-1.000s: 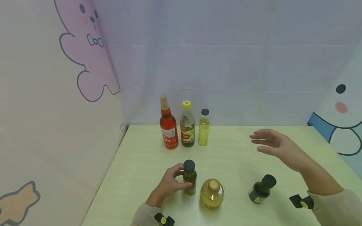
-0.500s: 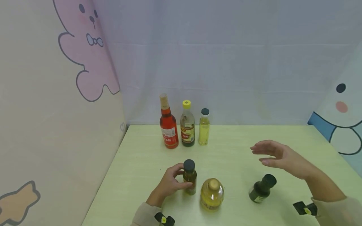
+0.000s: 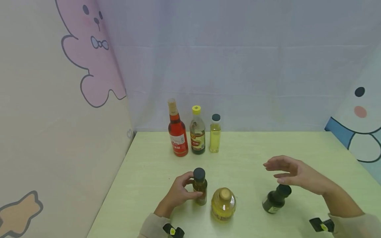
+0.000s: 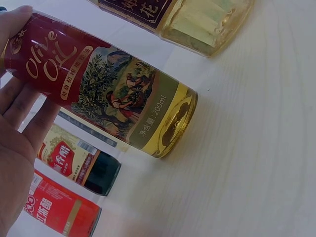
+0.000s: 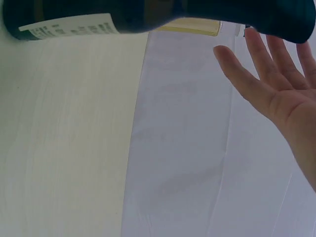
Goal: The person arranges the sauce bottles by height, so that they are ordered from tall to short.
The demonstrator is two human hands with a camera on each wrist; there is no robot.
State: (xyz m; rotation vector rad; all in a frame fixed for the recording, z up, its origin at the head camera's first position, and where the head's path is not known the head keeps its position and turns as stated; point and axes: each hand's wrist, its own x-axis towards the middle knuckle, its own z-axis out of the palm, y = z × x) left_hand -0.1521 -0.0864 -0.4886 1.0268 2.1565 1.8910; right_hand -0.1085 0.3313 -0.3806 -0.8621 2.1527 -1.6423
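Note:
In the head view my left hand [image 3: 178, 191] grips an olive oil bottle [image 3: 200, 188] with a dark cap, which stands upright on the table. The left wrist view shows the red and picture label of this olive oil bottle [image 4: 113, 89], with thumb and fingers around its upper part. My right hand [image 3: 297, 175] hovers beside and behind the cap of a small dark bottle [image 3: 274, 201], fingers loosely bent and holding nothing. Up close in the right wrist view, the dark bottle [image 5: 148, 17] carries a white label. Between the hands stands a round, gold-capped oil bottle [image 3: 223, 206].
Along the back of the table [image 3: 253, 148] stand a red vinegar bottle [image 3: 178, 142], a yellow-capped vinegar bottle [image 3: 197, 138] and a slim bottle of yellow liquid [image 3: 215, 138]. A pale cloth [image 3: 238, 66] hangs behind the table, and a printed cloth [image 3: 59, 148] borders its left side.
My right hand has come down and a little to the right, toward the dark bottle's cap. The left hand and all the bottles have stayed in place.

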